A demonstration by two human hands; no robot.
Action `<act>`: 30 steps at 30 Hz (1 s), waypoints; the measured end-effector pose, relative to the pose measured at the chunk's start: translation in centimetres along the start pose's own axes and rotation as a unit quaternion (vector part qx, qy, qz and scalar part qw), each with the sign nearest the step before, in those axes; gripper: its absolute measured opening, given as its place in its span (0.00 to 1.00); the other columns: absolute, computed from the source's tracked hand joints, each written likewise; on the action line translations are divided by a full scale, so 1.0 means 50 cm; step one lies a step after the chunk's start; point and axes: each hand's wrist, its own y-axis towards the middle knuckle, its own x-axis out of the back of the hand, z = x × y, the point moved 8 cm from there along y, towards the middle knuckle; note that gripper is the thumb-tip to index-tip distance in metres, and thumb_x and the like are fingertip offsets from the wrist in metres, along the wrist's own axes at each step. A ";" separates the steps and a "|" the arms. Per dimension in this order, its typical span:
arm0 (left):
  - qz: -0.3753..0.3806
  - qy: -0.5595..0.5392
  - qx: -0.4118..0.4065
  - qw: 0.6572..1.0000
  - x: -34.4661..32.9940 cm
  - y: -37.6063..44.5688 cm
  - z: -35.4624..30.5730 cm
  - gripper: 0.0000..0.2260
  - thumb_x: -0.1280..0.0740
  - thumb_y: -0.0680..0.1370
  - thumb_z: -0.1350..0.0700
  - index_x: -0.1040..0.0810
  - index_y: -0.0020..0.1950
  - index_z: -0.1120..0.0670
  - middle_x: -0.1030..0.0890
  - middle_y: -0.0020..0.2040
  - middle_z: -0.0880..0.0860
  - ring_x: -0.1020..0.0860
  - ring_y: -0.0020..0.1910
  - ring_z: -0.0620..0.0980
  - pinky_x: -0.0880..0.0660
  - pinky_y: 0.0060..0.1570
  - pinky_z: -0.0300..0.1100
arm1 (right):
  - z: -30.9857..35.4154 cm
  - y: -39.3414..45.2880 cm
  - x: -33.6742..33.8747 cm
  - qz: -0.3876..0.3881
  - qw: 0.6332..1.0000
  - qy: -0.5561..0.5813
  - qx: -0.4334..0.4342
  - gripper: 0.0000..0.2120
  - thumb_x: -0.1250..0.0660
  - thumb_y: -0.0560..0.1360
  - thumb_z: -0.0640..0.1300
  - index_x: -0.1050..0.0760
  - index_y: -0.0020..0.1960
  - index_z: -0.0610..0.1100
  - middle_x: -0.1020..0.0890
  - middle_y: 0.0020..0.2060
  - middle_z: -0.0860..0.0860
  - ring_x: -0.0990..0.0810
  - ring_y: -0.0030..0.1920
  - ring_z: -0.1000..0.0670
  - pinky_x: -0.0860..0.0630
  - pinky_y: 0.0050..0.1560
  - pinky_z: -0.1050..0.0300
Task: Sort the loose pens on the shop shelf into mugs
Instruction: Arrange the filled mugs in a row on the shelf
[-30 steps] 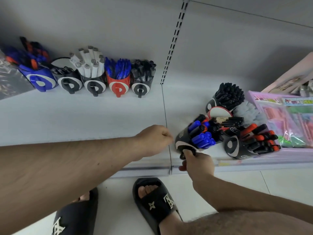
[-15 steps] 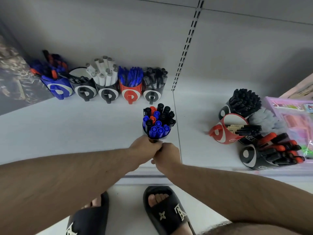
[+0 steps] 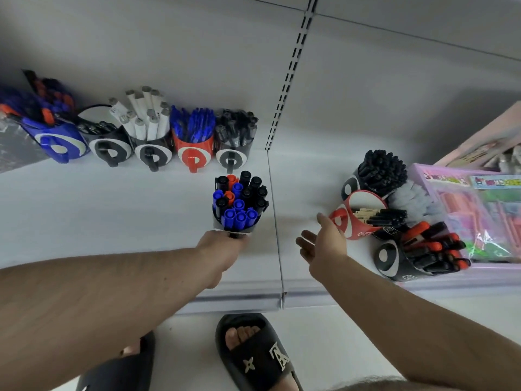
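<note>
The black mug (image 3: 239, 221), packed with blue, black and red markers (image 3: 239, 198), stands near the shelf (image 3: 112, 221) front, just left of the seam. The left hand (image 3: 222, 244) grips its handle. The right hand (image 3: 321, 241) hovers spread, palm open, beside the tipped red mug (image 3: 355, 221). Five filled mugs (image 3: 152, 142) line the far wall.

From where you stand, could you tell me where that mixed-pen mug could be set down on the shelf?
The left hand holds the mixed-pen mug over bare shelf in front of the back row of mugs; that broad patch is free. A narrower strip lies bare between it and the red mug, where the open right hand hovers. The right end is crowded.
</note>
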 end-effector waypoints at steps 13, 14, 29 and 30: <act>-0.033 -0.038 0.001 0.999 0.075 0.006 -0.002 0.16 0.40 0.81 0.56 0.23 0.35 0.53 0.24 0.41 0.53 0.29 0.41 0.52 0.29 0.48 0.43 | 0.032 0.025 0.002 -0.042 0.987 -0.111 0.107 0.13 0.46 0.83 0.48 0.26 0.62 0.49 0.23 0.53 0.53 0.18 0.42 0.52 0.26 0.51 0.52; -0.037 -0.050 -0.001 0.998 0.085 0.007 -0.002 0.15 0.39 0.81 0.56 0.23 0.35 0.53 0.23 0.43 0.54 0.27 0.44 0.53 0.26 0.53 0.45 | 0.032 0.008 -0.007 -0.023 0.984 -0.131 0.114 0.13 0.46 0.83 0.46 0.24 0.59 0.49 0.23 0.53 0.53 0.18 0.43 0.51 0.26 0.52 0.51; -0.116 -0.110 -0.049 0.986 0.392 -0.036 0.025 0.13 0.40 0.81 0.65 0.18 0.43 0.61 0.27 0.38 0.50 0.29 0.43 0.51 0.29 0.50 0.42 | 0.005 -0.259 -0.268 0.231 0.898 -0.354 0.119 0.13 0.43 0.84 0.43 0.26 0.43 0.43 0.28 0.38 0.43 0.17 0.41 0.41 0.27 0.48 0.51; -0.134 -0.121 -0.037 0.983 0.418 -0.036 0.035 0.12 0.38 0.80 0.64 0.17 0.43 0.61 0.26 0.38 0.52 0.28 0.41 0.52 0.27 0.50 0.43 | -0.008 -0.266 -0.286 0.235 0.893 -0.363 0.121 0.14 0.43 0.84 0.43 0.26 0.42 0.44 0.29 0.37 0.43 0.18 0.40 0.42 0.28 0.47 0.51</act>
